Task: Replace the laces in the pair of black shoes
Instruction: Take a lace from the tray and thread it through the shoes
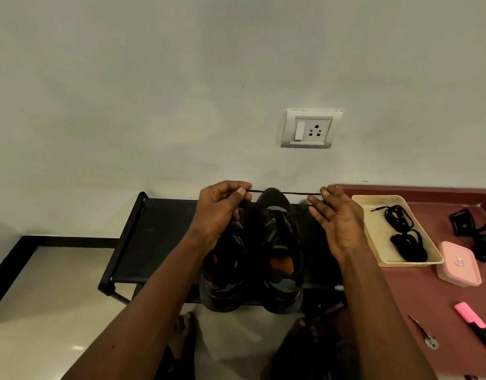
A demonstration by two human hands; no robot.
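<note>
Two black shoes stand side by side on a black rack [143, 237], toes toward the wall: the left shoe [225, 272] and the right shoe [283, 259]. A thin black lace [285, 192] is stretched level above their toes. My left hand [220, 212] pinches its left end between thumb and forefinger. My right hand [338, 223] holds the right end at its fingertips, the other fingers spread and fairly straight. Two coiled black laces [403, 231] lie in a cream tray [373, 242] to the right.
The tray sits on a maroon table [428, 303] beside a pink lidded box [458, 263], a pink marker [475, 325], a small metal tool [425, 334] and a black strap item [475, 229]. A wall socket [310, 128] is above. My bare feet [185, 335] stand on the tiled floor.
</note>
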